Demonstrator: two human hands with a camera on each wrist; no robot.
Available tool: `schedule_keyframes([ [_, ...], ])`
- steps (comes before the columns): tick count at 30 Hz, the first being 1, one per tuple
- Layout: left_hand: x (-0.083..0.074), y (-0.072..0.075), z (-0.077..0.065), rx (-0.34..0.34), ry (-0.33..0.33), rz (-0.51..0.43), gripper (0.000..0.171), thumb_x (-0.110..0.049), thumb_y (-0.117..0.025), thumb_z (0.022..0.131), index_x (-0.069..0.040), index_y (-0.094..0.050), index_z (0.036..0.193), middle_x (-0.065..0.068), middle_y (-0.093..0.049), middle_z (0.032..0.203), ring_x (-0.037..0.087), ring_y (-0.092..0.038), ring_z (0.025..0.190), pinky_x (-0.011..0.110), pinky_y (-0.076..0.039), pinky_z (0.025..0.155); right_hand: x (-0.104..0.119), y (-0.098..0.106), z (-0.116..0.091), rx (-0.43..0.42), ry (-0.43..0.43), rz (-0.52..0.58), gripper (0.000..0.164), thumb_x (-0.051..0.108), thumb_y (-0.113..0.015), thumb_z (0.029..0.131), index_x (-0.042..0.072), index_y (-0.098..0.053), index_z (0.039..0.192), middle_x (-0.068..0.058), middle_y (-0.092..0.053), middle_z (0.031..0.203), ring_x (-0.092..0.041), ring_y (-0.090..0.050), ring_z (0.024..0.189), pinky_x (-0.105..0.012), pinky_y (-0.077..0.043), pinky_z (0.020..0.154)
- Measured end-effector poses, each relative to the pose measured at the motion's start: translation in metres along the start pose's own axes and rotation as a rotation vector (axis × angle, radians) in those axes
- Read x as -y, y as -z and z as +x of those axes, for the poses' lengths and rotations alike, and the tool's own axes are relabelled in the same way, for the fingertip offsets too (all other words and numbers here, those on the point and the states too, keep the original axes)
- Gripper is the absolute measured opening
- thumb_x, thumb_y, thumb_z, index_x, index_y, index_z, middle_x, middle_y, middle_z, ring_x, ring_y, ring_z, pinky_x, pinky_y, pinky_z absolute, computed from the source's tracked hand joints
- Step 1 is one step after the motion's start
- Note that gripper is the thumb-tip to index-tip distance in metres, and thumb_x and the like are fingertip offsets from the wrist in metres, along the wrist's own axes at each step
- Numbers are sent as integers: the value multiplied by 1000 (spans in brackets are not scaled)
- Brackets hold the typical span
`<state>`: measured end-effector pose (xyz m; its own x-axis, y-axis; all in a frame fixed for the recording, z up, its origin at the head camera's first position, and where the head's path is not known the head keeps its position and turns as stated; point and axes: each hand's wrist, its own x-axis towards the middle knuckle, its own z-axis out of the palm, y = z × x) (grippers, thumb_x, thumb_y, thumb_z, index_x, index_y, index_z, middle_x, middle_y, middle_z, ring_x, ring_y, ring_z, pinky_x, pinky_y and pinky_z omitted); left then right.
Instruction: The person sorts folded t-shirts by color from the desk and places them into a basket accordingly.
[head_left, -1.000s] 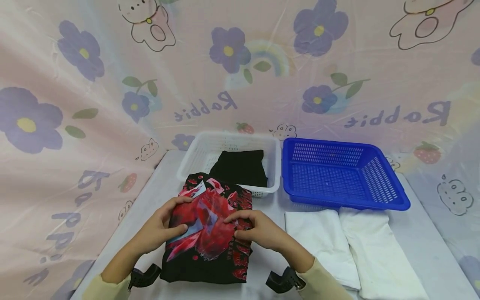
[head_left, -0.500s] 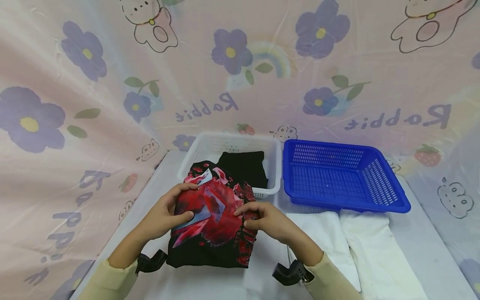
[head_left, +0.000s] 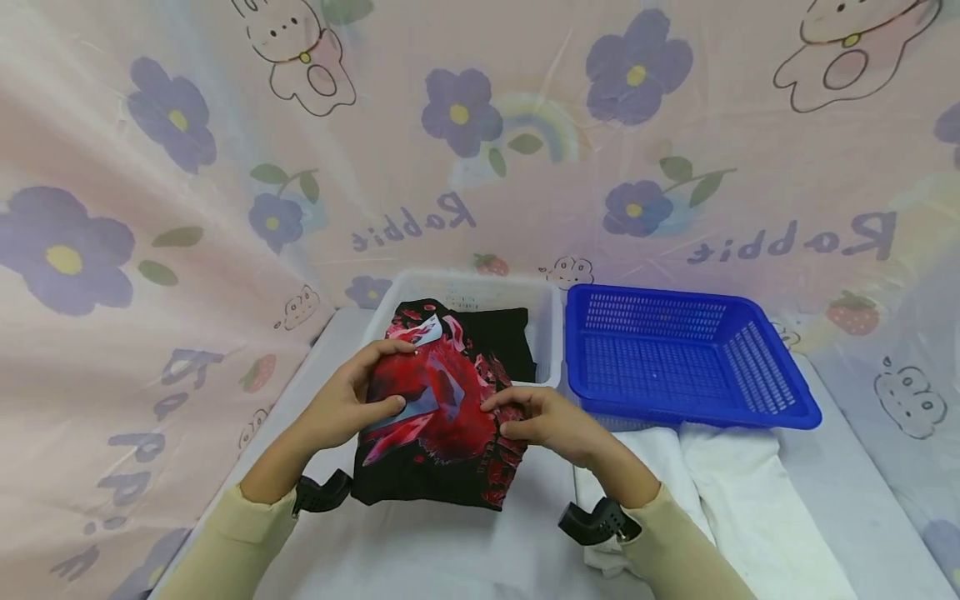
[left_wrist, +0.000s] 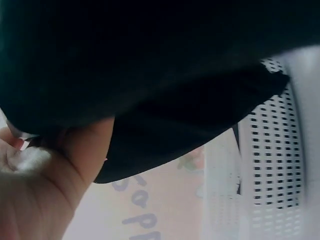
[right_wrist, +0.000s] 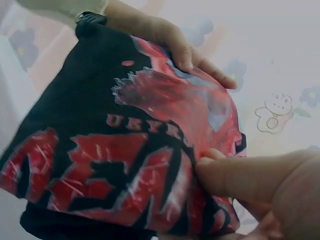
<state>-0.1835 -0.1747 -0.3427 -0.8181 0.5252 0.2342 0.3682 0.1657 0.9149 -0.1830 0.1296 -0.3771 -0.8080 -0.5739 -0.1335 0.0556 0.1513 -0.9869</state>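
The left hand point(head_left: 341, 408) and right hand point(head_left: 562, 422) grip, with curled fingers point(head_left: 381, 350), opposite sides of a folded black fabric garment with a red print point(head_left: 442, 417), held above the white table point(head_left: 420, 554), overlapping in the head view a white perforated plastic basket point(head_left: 553, 346).

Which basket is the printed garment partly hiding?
The white basket, left of the blue basket: in the head view, the garment overlaps its near rim but not the blue one's.

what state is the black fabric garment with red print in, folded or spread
Folded: the garment is a compact block, another layer showing under its printed edge in the right wrist view.
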Motion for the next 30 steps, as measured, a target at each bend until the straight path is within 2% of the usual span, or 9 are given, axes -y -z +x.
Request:
schedule_keyframes([
  [3, -3, 2, 9, 10, -19, 25, 54, 0, -63, 89, -10, -41, 138, 10, -46, 136, 14, -56, 112, 21, -48, 92, 4, 7, 1, 41, -27, 22, 31, 2, -59, 91, 1, -61, 122, 2, -57, 91, -9, -56, 76, -24, -52, 68],
  [7, -9, 5, 19, 20, -22, 22, 54, 0, -63, 89, -10, -41, 138, 10, -46, 138, 15, -56, 112, 21, -48, 92, 8, 13, 3, 10, -34, 15, 31, 5, -60, 91, 3, -60, 122, 2, -60, 88, -10, -58, 73, -27, -52, 68],
  [11, -11, 9, 29, 11, -15, -11, 55, -1, -63, 89, -10, -40, 138, 10, -46, 135, 18, -55, 112, 23, -49, 91, 11, 17, 5, -89, -2, -6, 29, 4, -59, 92, 3, -60, 121, 1, -62, 90, -14, -60, 81, -29, -53, 73],
  [18, -9, 17, 52, -53, -24, -51, 56, -2, -63, 89, -14, -40, 139, 5, -45, 135, 20, -53, 115, 24, -48, 92, 27, 24, 16, -277, 130, -114, 30, 1, -61, 90, 7, -63, 119, -1, -60, 101, -15, -56, 84, -25, -51, 73],
  [24, 1, 28, 77, -134, -22, -46, 56, -3, -62, 91, -15, -39, 140, 5, -40, 139, 19, -50, 117, 21, -47, 91, 43, 38, 36, -358, 234, -214, 29, -1, -59, 91, 8, -64, 118, -3, -60, 100, -15, -52, 81, -24, -49, 72],
  [30, 23, 37, 109, -194, -19, -61, 56, -2, -61, 91, -13, -38, 140, 8, -38, 142, 23, -48, 119, 22, -47, 91, 49, 56, 69, -436, 293, -341, 30, -3, -57, 90, 11, -66, 116, -8, -57, 94, -18, -44, 69, -24, -41, 58],
])
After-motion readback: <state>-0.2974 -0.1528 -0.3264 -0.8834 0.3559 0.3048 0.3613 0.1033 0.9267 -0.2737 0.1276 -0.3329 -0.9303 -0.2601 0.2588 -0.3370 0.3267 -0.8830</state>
